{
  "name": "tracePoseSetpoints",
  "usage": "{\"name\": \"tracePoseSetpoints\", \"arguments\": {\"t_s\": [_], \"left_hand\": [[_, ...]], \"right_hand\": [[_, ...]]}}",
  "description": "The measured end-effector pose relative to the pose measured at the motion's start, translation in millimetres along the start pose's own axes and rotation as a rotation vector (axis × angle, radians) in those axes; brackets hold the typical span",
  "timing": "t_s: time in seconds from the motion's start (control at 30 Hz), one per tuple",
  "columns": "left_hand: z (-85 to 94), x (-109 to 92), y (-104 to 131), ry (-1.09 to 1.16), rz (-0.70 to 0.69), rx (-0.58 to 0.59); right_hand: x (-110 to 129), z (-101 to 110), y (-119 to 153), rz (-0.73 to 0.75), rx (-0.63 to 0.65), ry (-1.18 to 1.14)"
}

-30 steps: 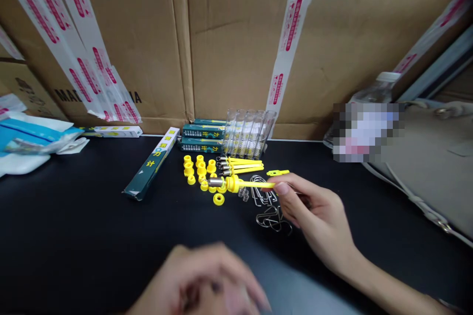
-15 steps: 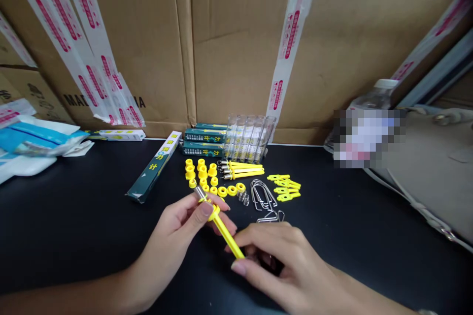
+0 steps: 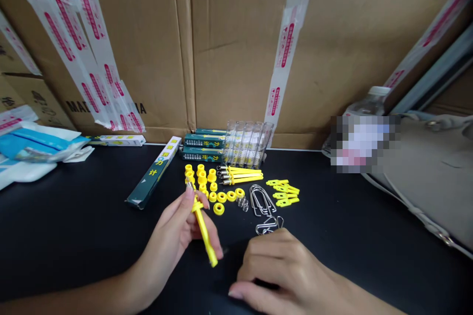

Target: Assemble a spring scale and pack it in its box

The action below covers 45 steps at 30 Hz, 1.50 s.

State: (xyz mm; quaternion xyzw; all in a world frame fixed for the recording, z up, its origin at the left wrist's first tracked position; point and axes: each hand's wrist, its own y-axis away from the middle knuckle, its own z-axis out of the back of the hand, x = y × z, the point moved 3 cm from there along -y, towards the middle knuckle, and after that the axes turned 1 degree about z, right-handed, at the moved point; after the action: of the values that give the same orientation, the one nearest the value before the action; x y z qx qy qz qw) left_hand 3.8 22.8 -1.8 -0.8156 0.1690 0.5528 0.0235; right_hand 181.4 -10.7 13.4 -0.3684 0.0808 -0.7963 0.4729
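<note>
My left hand [image 3: 173, 229] is closed on a yellow plastic rod [image 3: 204, 234] with a collar and a metal spring at its upper end. The rod tilts down to the right, its lower end free. Apart from it, my right hand [image 3: 286, 263] is low over the table with curled fingers; their inner side is hidden. Beyond the hands lie yellow caps [image 3: 201, 177], yellow rings [image 3: 221, 197], small springs [image 3: 242, 204] and several yellow rods with springs [image 3: 244, 175]. Bent wire hooks [image 3: 261, 200] and flat yellow tabs [image 3: 284, 196] lie farther right.
Clear plastic tubes [image 3: 247, 145] stand in front of green boxes [image 3: 203, 151] at the back. Another green box [image 3: 155, 172] lies at left, near a blue-white plastic bag [image 3: 40, 142]. A bottle [image 3: 369, 106] and a beige bag [image 3: 432, 172] are at right. Cardboard boxes [image 3: 236, 59] wall the back.
The rod's lower end has come out of my right hand's fingers and swung left, now steeper. My left hand has shifted slightly left. My right hand's fingers have curled inward.
</note>
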Motion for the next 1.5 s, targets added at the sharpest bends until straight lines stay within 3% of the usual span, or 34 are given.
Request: {"name": "tracePoseSetpoints", "arguments": {"t_s": [0.23,0.47,0.6,0.77,1.2,1.37,1.5], "left_hand": [[3.0,12,2,-0.17,0.059,0.055],[-1.5,6,3,-0.24,0.011,0.095],[0.1,5,2,-0.29,-0.005,0.089],[-1.2,3,-1,-0.313,0.012,0.091],[-6.3,0,2,-0.327,0.004,0.129],[-4.6,-2,0,-0.281,0.036,0.129],[-2.2,1,-5,-0.197,0.086,0.157]], "right_hand": [[-13,16,5,0.086,-0.098,0.271],[-64,68,9,-0.269,-0.296,0.522],[-91,82,15,-0.352,-0.254,0.578],[-109,82,22,-0.381,-0.139,0.601],[-109,83,18,-0.468,-0.195,0.487],[-97,83,15,-0.46,-0.306,0.428],[-76,65,10,-0.44,-0.368,0.314]]}}
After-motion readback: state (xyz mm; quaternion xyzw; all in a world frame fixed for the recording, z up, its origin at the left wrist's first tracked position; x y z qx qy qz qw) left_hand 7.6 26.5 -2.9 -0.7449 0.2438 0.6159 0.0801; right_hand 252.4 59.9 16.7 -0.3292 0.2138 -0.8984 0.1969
